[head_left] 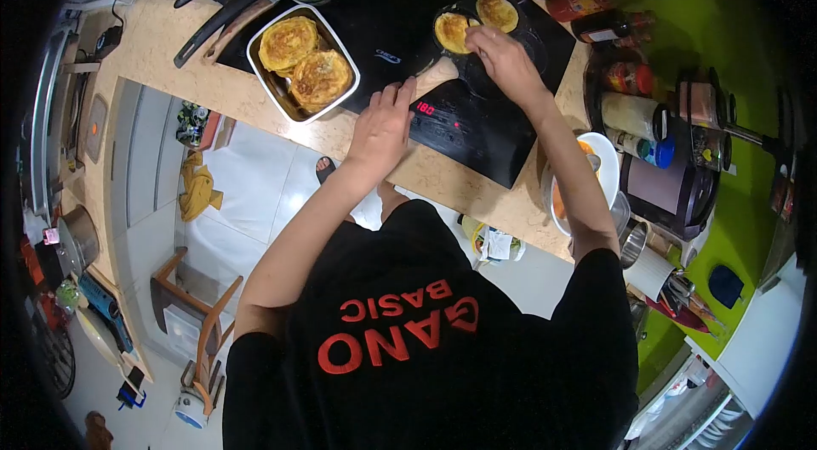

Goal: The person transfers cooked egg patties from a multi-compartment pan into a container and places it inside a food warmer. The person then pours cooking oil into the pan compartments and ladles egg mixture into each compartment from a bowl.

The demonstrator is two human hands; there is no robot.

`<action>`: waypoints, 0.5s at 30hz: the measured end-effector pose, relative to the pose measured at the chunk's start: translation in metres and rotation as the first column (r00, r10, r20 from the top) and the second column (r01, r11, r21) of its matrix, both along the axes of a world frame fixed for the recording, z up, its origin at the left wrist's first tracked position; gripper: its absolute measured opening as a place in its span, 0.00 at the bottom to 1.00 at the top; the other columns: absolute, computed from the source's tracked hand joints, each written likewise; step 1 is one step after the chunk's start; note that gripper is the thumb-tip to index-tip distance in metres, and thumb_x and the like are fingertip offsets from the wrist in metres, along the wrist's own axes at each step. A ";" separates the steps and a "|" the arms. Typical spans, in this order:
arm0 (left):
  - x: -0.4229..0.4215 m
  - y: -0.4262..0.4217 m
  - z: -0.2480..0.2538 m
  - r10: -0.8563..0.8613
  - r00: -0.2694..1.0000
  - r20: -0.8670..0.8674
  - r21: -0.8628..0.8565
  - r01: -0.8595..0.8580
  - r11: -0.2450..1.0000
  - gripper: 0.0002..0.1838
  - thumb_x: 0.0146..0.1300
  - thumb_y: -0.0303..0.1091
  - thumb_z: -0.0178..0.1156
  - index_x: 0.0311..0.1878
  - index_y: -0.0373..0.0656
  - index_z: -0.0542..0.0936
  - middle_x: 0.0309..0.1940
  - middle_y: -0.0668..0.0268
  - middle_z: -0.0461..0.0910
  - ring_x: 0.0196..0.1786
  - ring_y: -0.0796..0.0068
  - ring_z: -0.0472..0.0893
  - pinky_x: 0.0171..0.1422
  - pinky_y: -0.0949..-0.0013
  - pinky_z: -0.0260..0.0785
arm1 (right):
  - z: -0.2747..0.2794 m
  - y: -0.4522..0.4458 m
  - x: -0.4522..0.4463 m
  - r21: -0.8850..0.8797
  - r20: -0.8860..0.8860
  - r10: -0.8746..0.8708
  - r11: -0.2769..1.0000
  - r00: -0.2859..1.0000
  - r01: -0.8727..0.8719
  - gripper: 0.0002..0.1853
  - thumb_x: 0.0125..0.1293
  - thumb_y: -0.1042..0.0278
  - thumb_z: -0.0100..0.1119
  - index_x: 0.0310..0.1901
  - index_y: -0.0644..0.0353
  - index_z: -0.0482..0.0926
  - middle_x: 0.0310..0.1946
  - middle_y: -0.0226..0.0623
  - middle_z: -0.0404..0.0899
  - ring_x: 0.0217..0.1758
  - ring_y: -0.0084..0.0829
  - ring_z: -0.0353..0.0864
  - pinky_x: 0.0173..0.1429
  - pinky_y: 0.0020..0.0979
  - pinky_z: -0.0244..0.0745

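Right now, the left hand (383,132) is clasped around the end of the pale pan handle (437,76), steadying a black multi-well frying pan (529,33) on the black induction cooktop (485,139). The right hand (502,59) leans over that pan — its fingertips pinched close together at the edge of a golden round egg patty (451,33), though whether they grip it I cannot tell. A second egg patty (497,14) lies in the neighbouring well. The display (425,109) glows a red 180. Left of the pan, a white rectangular dish (299,116) holds two browned patties (322,81), partly overlapping. A white bowl (609,162) with orange contents sits on the desk (451,186), beside the right forearm — near the spice jars (628,114).
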State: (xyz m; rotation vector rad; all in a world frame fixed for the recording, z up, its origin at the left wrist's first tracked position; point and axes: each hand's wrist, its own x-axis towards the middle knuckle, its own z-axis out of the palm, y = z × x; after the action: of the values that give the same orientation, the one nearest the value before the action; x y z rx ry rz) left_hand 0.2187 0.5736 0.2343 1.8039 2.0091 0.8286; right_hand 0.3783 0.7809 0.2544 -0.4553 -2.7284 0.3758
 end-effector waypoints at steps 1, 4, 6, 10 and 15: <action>-0.001 0.003 -0.002 0.002 1.000 -0.001 -0.051 -0.003 0.999 0.24 0.60 0.26 0.55 0.61 0.38 0.67 0.50 0.48 0.74 0.51 0.50 0.75 0.55 0.55 0.70 | 0.003 0.006 -0.006 -0.032 0.025 -0.055 0.998 0.998 0.056 0.07 0.64 0.76 0.50 0.42 0.63 0.76 0.47 0.44 0.78 0.49 0.45 0.78 0.52 0.39 0.76; -0.001 0.005 -0.001 0.004 1.000 -0.001 -0.036 -0.004 0.999 0.25 0.60 0.26 0.55 0.63 0.40 0.67 0.44 0.47 0.76 0.45 0.47 0.77 0.50 0.54 0.72 | 0.012 0.039 -0.029 -0.023 -0.042 -0.178 0.984 0.983 0.178 0.13 0.70 0.62 0.49 0.41 0.66 0.74 0.37 0.44 0.81 0.44 0.45 0.80 0.51 0.40 0.74; 0.000 0.006 0.005 -0.001 0.998 0.058 -0.122 0.008 0.993 0.26 0.60 0.26 0.56 0.63 0.41 0.67 0.44 0.47 0.77 0.44 0.47 0.78 0.49 0.54 0.73 | 0.016 0.072 -0.035 -0.258 -0.009 -0.344 0.908 0.939 0.330 0.16 0.72 0.58 0.47 0.41 0.67 0.74 0.33 0.44 0.81 0.39 0.40 0.83 0.48 0.36 0.77; 0.007 0.003 0.008 -0.003 0.994 0.105 -0.131 0.017 0.991 0.25 0.60 0.28 0.57 0.63 0.42 0.68 0.45 0.47 0.77 0.42 0.46 0.79 0.47 0.53 0.73 | -0.020 0.127 -0.001 -0.751 0.194 -0.540 0.455 0.819 0.478 0.18 0.73 0.57 0.47 0.40 0.68 0.74 0.31 0.45 0.81 0.35 0.35 0.84 0.45 0.33 0.80; 0.012 0.004 0.008 -0.005 0.990 0.141 -0.145 0.026 0.989 0.25 0.60 0.30 0.58 0.62 0.41 0.69 0.46 0.48 0.78 0.43 0.46 0.80 0.46 0.53 0.74 | -0.028 0.058 0.037 -0.921 -0.159 -0.779 0.339 0.607 0.194 0.18 0.75 0.59 0.42 0.40 0.71 0.70 0.33 0.50 0.80 0.33 0.38 0.84 0.41 0.32 0.82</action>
State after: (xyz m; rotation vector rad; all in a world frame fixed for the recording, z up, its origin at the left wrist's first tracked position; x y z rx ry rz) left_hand 0.2308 0.5774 0.2420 1.6320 1.9121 0.7601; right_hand 0.4158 0.8391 0.2264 -1.2005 -1.4264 1.4047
